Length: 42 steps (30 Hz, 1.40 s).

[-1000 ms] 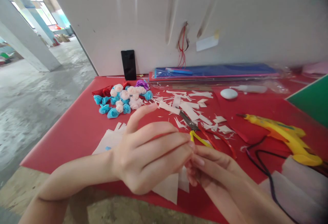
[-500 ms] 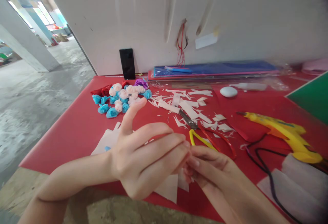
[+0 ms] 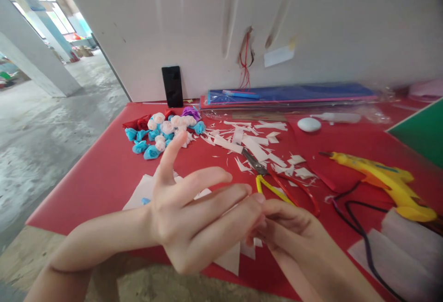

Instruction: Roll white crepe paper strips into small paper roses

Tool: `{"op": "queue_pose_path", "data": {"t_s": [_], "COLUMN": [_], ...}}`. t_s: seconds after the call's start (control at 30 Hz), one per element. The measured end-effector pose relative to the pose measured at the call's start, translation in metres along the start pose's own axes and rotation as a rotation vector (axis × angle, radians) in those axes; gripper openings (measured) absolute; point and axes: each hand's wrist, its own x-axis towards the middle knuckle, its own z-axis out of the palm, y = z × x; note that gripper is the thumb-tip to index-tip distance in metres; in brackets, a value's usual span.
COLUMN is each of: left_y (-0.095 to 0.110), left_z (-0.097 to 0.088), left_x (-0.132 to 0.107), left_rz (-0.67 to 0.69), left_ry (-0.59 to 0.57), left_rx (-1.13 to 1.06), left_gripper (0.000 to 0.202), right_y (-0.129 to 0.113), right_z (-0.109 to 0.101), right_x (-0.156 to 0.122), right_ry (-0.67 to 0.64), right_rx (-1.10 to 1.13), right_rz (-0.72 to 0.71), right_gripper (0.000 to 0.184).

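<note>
My left hand [image 3: 200, 219] reaches in from the left with its back towards me. One finger is raised and others are loosely bent, while the fingers nearest the right hand come together at their tips. My right hand [image 3: 294, 233] is closed in a pinch against those fingertips, low over the table's front. Whatever lies between the two hands is hidden by the fingers. White paper sheets [image 3: 228, 258] lie beneath the hands. Just beyond my right hand are pliers [image 3: 259, 167] with one yellow and one red handle.
Blue, white, red and purple paper roses [image 3: 151, 151] are heaped at the back left, before a black phone [image 3: 172, 86]. White scraps [image 3: 254, 146] litter the middle. To the right lie a yellow glue gun [image 3: 377, 173], its dark cord [image 3: 362, 228] and a white egg-shaped object [image 3: 309, 124].
My left hand's raised finger has swung left and its bent fingers have spread a little. Both hands have shifted slightly, with their fingertips still together.
</note>
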Motion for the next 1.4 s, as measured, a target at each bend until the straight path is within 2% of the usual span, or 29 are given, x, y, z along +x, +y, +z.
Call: {"op": "queue_pose_path", "data": {"t_s": [0.1, 0.23, 0.37, 0.47, 0.57, 0.77, 0.97, 1.13, 1.4], "left_y": [0.002, -0.001, -0.008, -0.012, -0.012, -0.013, -0.013, -0.015, -0.019], "left_z": [0.002, 0.005, 0.001, -0.002, -0.002, 0.0, 0.001, 0.0, -0.003], "left_x": [-0.001, 0.002, 0.01, 0.013, 0.013, 0.012, 0.012, 0.013, 0.012], "left_rz": [-0.052, -0.075, -0.206, -0.336, -0.408, -0.429, -0.433, -0.445, -0.473], "left_ry": [-0.008, 0.037, -0.107, -0.141, -0.162, -0.196, -0.193, -0.242, -0.342], "left_rx": [0.002, -0.067, -0.271, -0.413, -0.514, -0.59, -0.565, -0.592, -0.725], "left_gripper": [0.008, 0.006, 0.008, 0.01, 0.007, 0.005, 0.004, 0.003, 0.004], "right_y": [-0.001, 0.0, 0.003, 0.002, 0.001, 0.001, 0.001, -0.001, 0.0], "right_z": [0.0, -0.003, -0.006, -0.006, -0.006, -0.007, -0.007, -0.008, -0.01], "right_x": [-0.003, -0.005, -0.002, 0.0, -0.001, 0.0, 0.001, 0.002, 0.001], "right_ry": [0.0, -0.011, 0.021, 0.024, 0.012, 0.008, 0.006, 0.015, 0.02], "right_rx": [-0.023, 0.0, -0.004, -0.039, -0.042, -0.046, -0.044, -0.068, -0.166], "right_rz": [-0.011, -0.009, -0.031, -0.055, -0.088, -0.084, -0.085, -0.07, -0.133], "right_gripper": [0.011, 0.012, 0.011, 0.01, 0.01, 0.009, 0.009, 0.01, 0.009]}}
